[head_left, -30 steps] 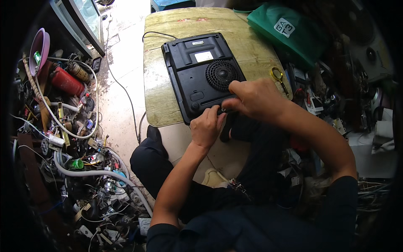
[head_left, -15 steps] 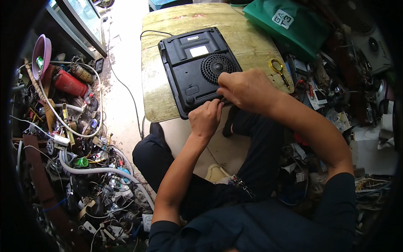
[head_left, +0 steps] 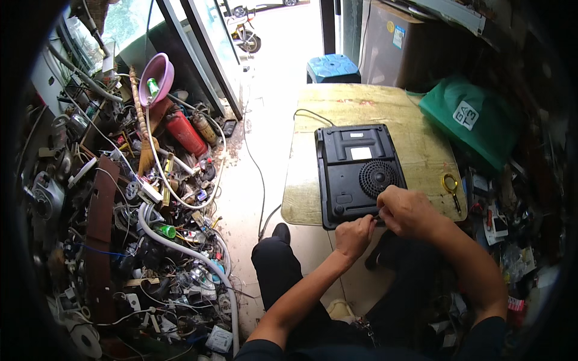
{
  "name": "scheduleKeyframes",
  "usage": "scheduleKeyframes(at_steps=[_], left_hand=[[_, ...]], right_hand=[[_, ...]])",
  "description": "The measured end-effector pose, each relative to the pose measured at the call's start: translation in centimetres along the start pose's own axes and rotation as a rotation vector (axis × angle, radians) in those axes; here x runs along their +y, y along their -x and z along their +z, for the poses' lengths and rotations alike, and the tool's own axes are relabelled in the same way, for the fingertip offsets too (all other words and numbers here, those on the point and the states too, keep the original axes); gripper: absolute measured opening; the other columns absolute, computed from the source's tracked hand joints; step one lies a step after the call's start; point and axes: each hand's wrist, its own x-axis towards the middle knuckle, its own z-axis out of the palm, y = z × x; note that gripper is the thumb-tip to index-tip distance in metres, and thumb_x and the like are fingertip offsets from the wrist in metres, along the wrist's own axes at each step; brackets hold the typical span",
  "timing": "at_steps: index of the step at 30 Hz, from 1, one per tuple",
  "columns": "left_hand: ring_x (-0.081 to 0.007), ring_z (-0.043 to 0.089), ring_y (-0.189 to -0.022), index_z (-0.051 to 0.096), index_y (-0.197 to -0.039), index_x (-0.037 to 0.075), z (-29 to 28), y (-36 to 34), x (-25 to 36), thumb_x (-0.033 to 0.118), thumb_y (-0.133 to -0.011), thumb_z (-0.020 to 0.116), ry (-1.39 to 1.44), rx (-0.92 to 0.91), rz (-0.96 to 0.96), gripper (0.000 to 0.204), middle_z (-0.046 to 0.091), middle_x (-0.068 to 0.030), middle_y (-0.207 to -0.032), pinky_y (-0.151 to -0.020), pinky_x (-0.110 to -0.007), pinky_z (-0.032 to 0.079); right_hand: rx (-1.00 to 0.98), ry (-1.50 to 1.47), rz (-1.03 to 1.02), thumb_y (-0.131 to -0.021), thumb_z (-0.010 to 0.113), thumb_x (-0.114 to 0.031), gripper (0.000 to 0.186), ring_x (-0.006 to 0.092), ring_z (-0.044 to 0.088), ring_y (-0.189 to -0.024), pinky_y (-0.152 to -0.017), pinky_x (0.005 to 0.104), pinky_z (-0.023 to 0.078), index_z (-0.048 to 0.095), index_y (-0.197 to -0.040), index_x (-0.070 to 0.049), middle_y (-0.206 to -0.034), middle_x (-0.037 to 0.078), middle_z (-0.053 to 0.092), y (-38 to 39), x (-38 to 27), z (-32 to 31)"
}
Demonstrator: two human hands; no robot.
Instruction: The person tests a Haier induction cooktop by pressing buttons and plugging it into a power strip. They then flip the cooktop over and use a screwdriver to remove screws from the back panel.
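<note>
A black induction cooker (head_left: 355, 168) lies upside down on the table, its round fan grille facing up. At its near right edge, my left hand (head_left: 354, 236) is closed, with thumb and fingertips pinched together by the rim. My right hand (head_left: 409, 212) is just above and to the right, fingers curled closed near the fan grille. The two hands' fingertips almost meet at a thin dark thing, too small to make out. The cooker's black cord (head_left: 313, 113) leaves its far left corner.
The worn yellowish table (head_left: 302, 186) also bears a yellow-rimmed magnifying glass (head_left: 451, 185) and a green bag (head_left: 475, 123) at the right. A blue stool (head_left: 334, 68) stands behind it. Heaped parts and cables, a red fire extinguisher (head_left: 185, 132) and a grey hose (head_left: 180, 247) fill the left side.
My view has tilted up and turned left, so the table appears lower and farther right, with the stool and doorway showing more. My hands stay at the cooker's near right edge.
</note>
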Motion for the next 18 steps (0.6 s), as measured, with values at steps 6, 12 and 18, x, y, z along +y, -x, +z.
scheduleKeyframes(at_steps=[6,12,18], left_hand=[[-0.0278,0.068,-0.056,0.072,-0.087,0.016,0.1,0.2,0.5,0.026,-0.091,0.072,-0.043,0.029,-0.038,0.011,0.071,-0.0057,-0.071,-0.051,-0.039,0.052],[-0.0277,0.068,-0.055,0.071,-0.086,0.015,0.8,-0.1,1.3,0.026,-0.092,0.071,-0.025,0.041,-0.082,0.012,0.071,-0.006,-0.069,-0.051,-0.039,0.052],[-0.0269,0.07,-0.057,0.073,-0.09,0.015,0.6,0.6,0.9,0.025,-0.093,0.072,-0.08,0.018,-0.104,0.01,0.073,-0.0065,-0.072,-0.053,-0.038,0.053]], right_hand=[[-0.201,0.186,0.191,-0.088,0.077,-0.029,0.026,0.0297,0.071,-0.077,-0.062,0.0399,0.055,0.06,-0.087,-0.009,-0.084,0.01,0.068,-0.4,-1.1,-0.8],[0.127,0.058,-0.113,-0.091,0.077,-0.037,0.034,0.0288,0.072,-0.065,-0.055,0.0395,0.055,0.06,-0.085,-0.009,-0.074,0.009,0.069,0.1,0.0,0.3],[-0.21,0.19,0.195,-0.088,0.078,-0.026,0.025,0.0298,0.073,-0.08,-0.066,0.0415,0.057,0.061,-0.092,-0.008,-0.086,0.011,0.069,-0.1,-1.4,-1.1]])
